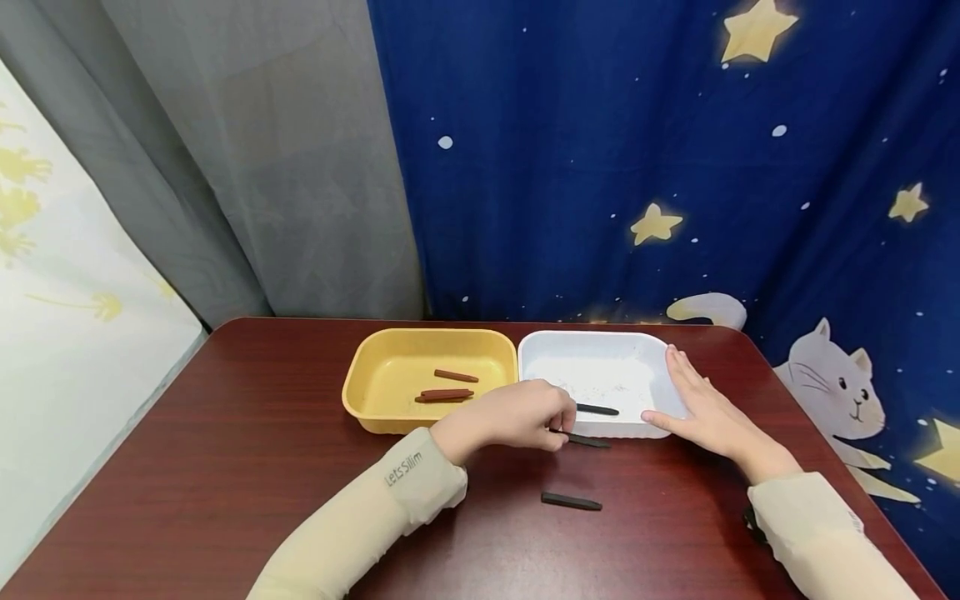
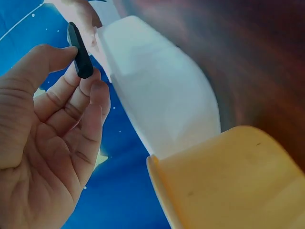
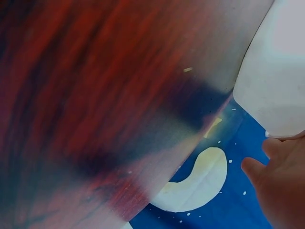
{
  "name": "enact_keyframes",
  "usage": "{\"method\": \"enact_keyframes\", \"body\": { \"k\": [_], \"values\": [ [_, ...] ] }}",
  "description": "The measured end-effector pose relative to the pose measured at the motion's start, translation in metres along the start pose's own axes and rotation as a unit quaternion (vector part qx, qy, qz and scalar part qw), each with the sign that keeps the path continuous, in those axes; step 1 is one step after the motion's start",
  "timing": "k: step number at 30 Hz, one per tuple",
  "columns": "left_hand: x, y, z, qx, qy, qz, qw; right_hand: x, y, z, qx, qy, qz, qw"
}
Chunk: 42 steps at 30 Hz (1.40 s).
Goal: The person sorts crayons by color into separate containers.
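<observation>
My left hand (image 1: 530, 414) pinches a black crayon (image 2: 81, 51) between thumb and fingertips, just in front of the white tray (image 1: 540, 354). In the head view this crayon points right, low over the tray's near wall. A second black crayon (image 1: 597, 409) lies inside the white tray, partly behind my left hand. Another black crayon (image 1: 572, 501) rests on the table nearer me. With fingers extended, my right hand (image 1: 701, 408) touches the right side of the white tray. The right wrist view shows only part of the right hand (image 3: 281, 176) beside the tray's outer wall.
Left of the white tray, and right against it, stands a yellow tray (image 1: 360, 379) with several brown crayons (image 1: 444, 395) in it. Both trays sit near the far edge of the dark red table (image 1: 247, 467). Grey and blue curtains (image 1: 562, 167) hang behind.
</observation>
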State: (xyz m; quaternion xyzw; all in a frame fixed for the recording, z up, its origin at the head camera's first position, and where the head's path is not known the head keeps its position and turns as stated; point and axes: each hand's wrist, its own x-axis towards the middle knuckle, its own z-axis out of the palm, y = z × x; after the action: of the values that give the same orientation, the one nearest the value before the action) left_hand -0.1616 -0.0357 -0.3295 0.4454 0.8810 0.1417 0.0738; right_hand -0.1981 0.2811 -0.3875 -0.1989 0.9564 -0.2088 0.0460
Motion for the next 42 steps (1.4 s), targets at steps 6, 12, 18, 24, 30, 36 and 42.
{"method": "enact_keyframes", "body": {
  "k": [6, 12, 18, 24, 30, 36, 42],
  "values": [
    [0.011, -0.004, -0.006, 0.000, 0.016, -0.006, 0.9998, 0.000, -0.002, 0.002, -0.001, 0.002, -0.001, 1.000],
    [0.023, -0.015, -0.005, -0.011, 0.038, -0.022, 0.9990, 0.000, -0.002, 0.001, 0.000, -0.001, 0.001, 1.000],
    [0.032, -0.029, -0.001, -0.027, 0.071, -0.051, 0.9958, 0.000, -0.004, 0.001, 0.004, -0.001, 0.000, 1.000],
    [0.047, -0.034, 0.006, -0.021, 0.084, -0.089, 0.9923, -0.002, -0.002, 0.000, 0.003, 0.000, 0.002, 1.000],
    [0.062, -0.039, 0.015, -0.007, 0.072, -0.136, 0.9880, -0.001, -0.001, 0.000, 0.006, 0.000, 0.001, 1.000],
    [0.072, -0.046, 0.026, 0.008, 0.038, -0.171, 0.9846, 0.000, -0.001, -0.001, 0.005, -0.003, 0.003, 1.000],
    [0.073, -0.046, 0.031, 0.033, 0.023, -0.181, 0.9827, 0.000, -0.001, 0.000, 0.008, -0.002, 0.000, 1.000]
  ]
}}
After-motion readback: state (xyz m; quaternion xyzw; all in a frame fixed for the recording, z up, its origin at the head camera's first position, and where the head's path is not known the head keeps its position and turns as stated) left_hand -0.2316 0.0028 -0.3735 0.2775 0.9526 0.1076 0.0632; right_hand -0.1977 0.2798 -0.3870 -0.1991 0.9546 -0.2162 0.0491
